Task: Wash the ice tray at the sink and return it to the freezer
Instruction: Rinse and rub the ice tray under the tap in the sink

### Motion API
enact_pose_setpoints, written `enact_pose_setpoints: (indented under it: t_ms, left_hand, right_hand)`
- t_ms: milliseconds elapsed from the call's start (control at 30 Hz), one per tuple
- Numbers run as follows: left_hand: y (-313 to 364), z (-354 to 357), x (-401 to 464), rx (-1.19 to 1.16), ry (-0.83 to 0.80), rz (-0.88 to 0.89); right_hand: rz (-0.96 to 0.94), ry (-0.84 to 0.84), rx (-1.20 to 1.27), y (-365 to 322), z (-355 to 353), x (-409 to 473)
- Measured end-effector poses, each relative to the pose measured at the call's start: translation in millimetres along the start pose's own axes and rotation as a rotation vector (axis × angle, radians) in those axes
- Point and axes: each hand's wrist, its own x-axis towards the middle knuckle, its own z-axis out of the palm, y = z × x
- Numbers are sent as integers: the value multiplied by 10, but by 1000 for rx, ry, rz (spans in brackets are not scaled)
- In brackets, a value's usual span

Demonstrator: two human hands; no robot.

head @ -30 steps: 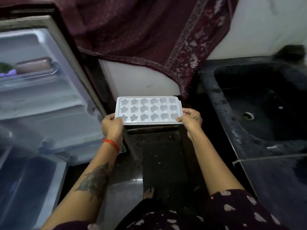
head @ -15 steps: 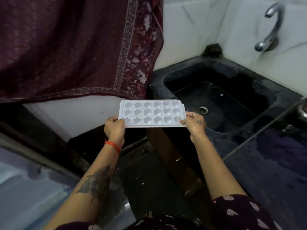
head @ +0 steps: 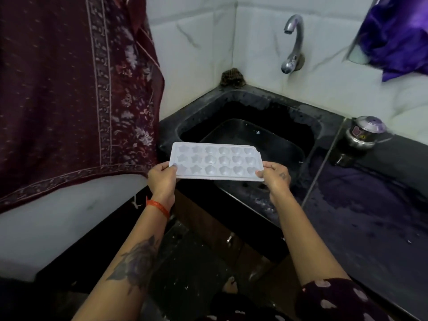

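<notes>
A white ice tray [head: 216,161] with star and heart shaped cups is held level over the near left edge of the black sink [head: 308,126]. My left hand [head: 162,181] grips its near left corner, thumb on top. My right hand [head: 275,177] grips its near right corner the same way. The cups look empty. A curved metal tap [head: 293,42] sticks out of the white tiled wall above the far side of the sink. The freezer is out of view.
A dark red patterned cloth [head: 69,89] hangs at the left over a white surface. A steel lidded pot [head: 363,133] stands on the wet dark counter [head: 370,216] right of the sink. Purple fabric [head: 398,35] hangs top right. A scrubber [head: 232,77] sits in the sink corner.
My view and both hands have swung right, away from the open fridge door. The tray has travelled with them and now hangs over the sink's edge, with the tap fully in sight.
</notes>
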Motion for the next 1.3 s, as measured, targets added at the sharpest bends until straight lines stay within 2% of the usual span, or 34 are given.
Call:
enact_pose_setpoints:
  t_ms: [267,400,800,1133,1300]
  left_hand:
    - [187,661,444,114,-165,47]
    - [325,1006,668,182,-152,55]
    - [606,1824,990,-49,-338,-106]
    - [819,2440,1489,-79,-423,-191]
    - [922,2636,1712,-108,-445,-223]
  right_hand:
    - [25,108,36,-111,1,654]
    - [38,134,32,-224,-5,958]
    - [84,207,80,-441,-81,1624]
    - [71,277,-2,-644,-12,2230]
    - [29,446,-100,-1017,102,2623]
